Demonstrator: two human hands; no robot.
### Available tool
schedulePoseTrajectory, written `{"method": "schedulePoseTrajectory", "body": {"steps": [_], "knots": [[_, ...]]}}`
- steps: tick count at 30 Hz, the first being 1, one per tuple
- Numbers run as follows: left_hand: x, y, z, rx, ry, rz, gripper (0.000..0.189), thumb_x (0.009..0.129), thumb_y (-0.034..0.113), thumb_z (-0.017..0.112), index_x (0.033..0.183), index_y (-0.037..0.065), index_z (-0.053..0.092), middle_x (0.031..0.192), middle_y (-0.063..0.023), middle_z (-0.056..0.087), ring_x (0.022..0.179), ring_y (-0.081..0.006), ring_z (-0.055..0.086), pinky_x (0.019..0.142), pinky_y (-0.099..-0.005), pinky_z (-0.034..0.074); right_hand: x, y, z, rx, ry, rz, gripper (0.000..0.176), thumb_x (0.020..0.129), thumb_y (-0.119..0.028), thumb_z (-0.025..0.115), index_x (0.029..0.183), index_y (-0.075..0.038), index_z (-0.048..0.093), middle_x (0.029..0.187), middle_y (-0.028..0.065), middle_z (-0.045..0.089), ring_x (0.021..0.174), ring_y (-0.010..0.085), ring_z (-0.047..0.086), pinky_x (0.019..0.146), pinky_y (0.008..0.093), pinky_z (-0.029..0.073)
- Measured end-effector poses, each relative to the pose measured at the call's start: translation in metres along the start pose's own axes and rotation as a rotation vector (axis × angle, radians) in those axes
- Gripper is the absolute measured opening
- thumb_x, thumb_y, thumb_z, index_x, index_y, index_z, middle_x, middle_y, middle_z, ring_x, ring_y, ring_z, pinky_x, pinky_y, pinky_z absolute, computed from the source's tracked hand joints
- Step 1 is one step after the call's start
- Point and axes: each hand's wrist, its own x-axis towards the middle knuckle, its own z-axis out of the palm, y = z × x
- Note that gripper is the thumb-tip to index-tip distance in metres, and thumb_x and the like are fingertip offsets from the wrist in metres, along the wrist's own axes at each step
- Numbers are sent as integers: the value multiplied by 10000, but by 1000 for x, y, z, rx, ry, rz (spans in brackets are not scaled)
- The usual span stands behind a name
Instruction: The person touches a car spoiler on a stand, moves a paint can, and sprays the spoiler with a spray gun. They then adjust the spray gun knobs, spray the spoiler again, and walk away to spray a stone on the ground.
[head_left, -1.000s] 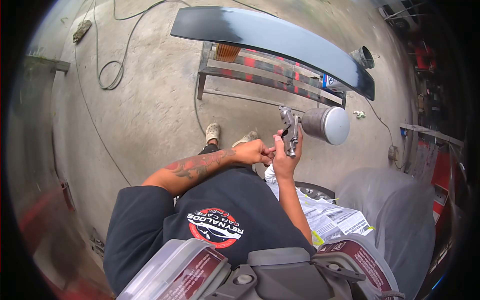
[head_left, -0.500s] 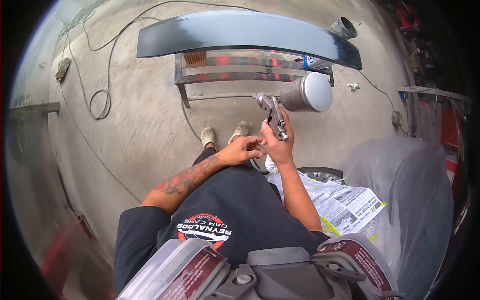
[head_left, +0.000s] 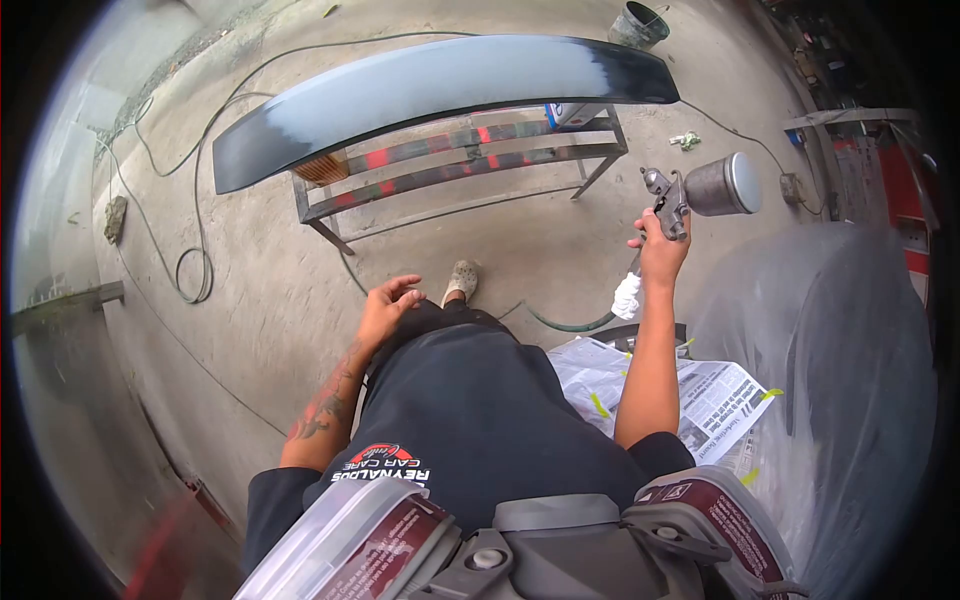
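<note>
My right hand (head_left: 663, 252) is wrapped around the handle of a metal spray gun (head_left: 668, 203), out to the right of my body. The gun's round grey paint cup (head_left: 722, 186) points right, its pale lid outward. A white wrap (head_left: 626, 297) sits on the hose below the handle. My left hand (head_left: 388, 308) hangs in front of my waist, fingers loosely bent and apart, with nothing in it. Beyond both hands, a long curved panel (head_left: 430, 85), grey in the middle and black at the ends, rests on a metal stand (head_left: 400, 187).
Newspaper masking (head_left: 715, 400) and a plastic-sheeted shape (head_left: 820, 330) stand close on my right. A green hose (head_left: 570, 327) crosses the floor near my feet. A bucket (head_left: 640, 25) stands behind the panel, and a brick-like block (head_left: 322, 170) supports its left side.
My right hand has carried the spray gun right, away from my left hand. My left hand has drawn back to the left. The view has shifted, and the panel appears more tilted.
</note>
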Motion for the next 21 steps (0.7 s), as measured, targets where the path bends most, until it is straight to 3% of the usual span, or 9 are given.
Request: {"method": "schedulePoseTrajectory", "body": {"steps": [7, 14, 21], "knots": [[9, 44, 42, -7, -25, 58, 378, 974, 161, 635, 1291, -39, 583, 1079, -119, 706, 988, -153, 656, 894, -289, 520, 116, -21, -39, -57, 27, 10, 387, 869, -47, 618, 1248, -45, 539, 1001, 99, 642, 807, 179, 692, 517, 293, 578], [10, 76, 49, 119, -181, 24, 356, 978, 183, 639, 1286, 7, 605, 1115, -87, 706, 1043, -155, 642, 927, -304, 496, 192, -44, -37, -190, -57, -20, 291, 862, -86, 647, 1140, -42, 573, 929, 75, 672, 746, 155, 685, 523, 287, 534], [10, 81, 10, 199, -173, 41, 359, 968, 199, 653, 1274, 14, 619, 1110, -72, 710, 1047, -146, 639, 925, -304, 493, 147, -93, 6, -324, -198, 40, 222, 829, -94, 643, 1038, -27, 609, 845, 66, 665, 680, 137, 660, 486, 271, 505]]}}
